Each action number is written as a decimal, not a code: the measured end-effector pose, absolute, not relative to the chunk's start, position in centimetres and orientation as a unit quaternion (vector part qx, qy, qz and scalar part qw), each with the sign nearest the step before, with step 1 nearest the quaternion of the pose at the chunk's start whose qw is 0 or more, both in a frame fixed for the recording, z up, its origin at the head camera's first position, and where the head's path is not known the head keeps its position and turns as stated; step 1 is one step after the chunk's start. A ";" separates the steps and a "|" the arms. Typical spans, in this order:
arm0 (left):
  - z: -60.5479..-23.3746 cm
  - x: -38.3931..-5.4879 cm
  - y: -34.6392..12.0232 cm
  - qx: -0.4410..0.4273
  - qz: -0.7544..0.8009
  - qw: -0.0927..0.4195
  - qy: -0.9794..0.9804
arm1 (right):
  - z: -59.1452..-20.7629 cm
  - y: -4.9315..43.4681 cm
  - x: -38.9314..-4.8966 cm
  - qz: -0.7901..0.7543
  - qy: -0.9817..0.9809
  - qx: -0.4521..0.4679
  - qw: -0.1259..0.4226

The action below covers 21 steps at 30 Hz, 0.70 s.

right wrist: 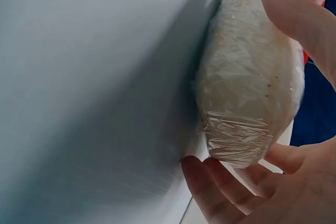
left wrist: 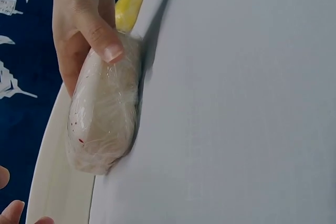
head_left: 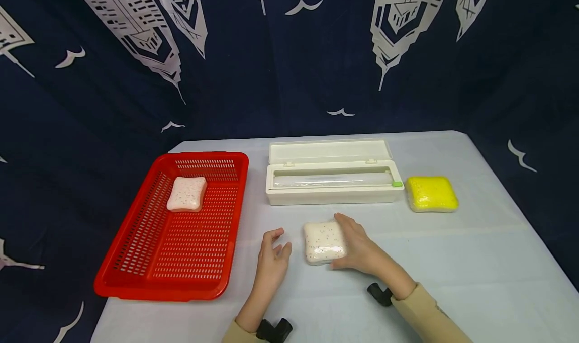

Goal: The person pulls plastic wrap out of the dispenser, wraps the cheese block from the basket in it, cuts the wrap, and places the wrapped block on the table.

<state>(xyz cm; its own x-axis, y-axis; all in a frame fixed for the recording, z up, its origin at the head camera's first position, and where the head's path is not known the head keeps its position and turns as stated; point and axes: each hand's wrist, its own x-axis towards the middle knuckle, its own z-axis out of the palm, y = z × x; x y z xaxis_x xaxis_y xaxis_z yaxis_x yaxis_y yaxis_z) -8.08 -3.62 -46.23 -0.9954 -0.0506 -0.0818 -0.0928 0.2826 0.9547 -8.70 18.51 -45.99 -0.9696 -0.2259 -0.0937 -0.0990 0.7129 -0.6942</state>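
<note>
A white, dark-speckled slab [head_left: 322,243] with rounded corners lies on the table, wrapped in clear cling film. My right hand [head_left: 362,250] grips its right end, thumb along the near edge and fingers at the far edge. In the right wrist view the crinkled film shows on the wrapped slab [right wrist: 244,82]. My left hand [head_left: 273,265] is held a little left of the slab, fingers loosely bent and apart from it, holding nothing. Behind the slab stands a white cling film dispenser [head_left: 334,196], lid raised, with a roll inside and a green piece at its right end.
A red perforated basket [head_left: 237,222] stands at the left, with a pinkish-white speckled slab [head_left: 186,193] inside. Right of the dispenser sits a shiny yellow slab [head_left: 431,194]. A white cloth [head_left: 488,262] covers the table; a dark patterned curtain [head_left: 280,81] hangs behind.
</note>
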 end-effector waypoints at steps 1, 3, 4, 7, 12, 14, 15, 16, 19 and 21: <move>-46.2 -8.1 -3.7 -0.045 0.596 0.015 0.801 | -46.1 18.5 -8.8 -0.365 0.923 -0.086 0.088; -46.3 -8.2 -3.7 -0.044 0.595 0.010 0.802 | -46.2 18.4 -8.8 -0.356 0.926 -0.083 0.090; -46.3 -8.2 -3.8 -0.043 0.594 0.009 0.803 | -46.3 18.4 -8.9 -0.352 0.928 -0.081 0.089; -46.3 -8.1 -3.8 -0.043 0.591 0.009 0.805 | -46.6 18.3 -8.9 -0.340 0.934 -0.078 0.081; -46.3 -7.9 -3.9 -0.047 0.583 0.015 0.811 | -46.8 18.4 -8.8 -0.331 0.939 -0.076 0.050; -46.4 -7.8 -4.0 -0.049 0.580 0.015 0.813 | -46.7 18.9 -8.6 -0.338 0.937 -0.077 0.036; -46.4 -7.7 -4.0 -0.049 0.580 0.015 0.813 | -46.6 19.2 -8.5 -0.342 0.936 -0.076 0.029; -46.5 -7.7 -4.1 -0.049 0.580 0.014 0.813 | -46.4 19.7 -8.4 -0.344 0.936 -0.075 0.022; -46.6 -7.7 -4.2 -0.049 0.583 0.016 0.811 | -45.7 21.9 -7.8 -0.350 0.935 -0.062 0.004; -46.6 -7.7 -4.2 -0.048 0.583 0.017 0.811 | -45.2 23.9 -7.1 -0.346 0.937 -0.045 -0.008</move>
<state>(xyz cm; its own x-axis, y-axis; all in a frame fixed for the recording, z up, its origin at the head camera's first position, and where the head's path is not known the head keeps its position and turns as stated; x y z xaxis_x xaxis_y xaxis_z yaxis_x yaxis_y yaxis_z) -7.70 -4.22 -46.60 -0.9948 -0.0577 -0.0839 -0.0979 0.3151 0.9440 -7.15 23.89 -45.23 -0.9958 -0.0790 0.0469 -0.0905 0.7569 -0.6472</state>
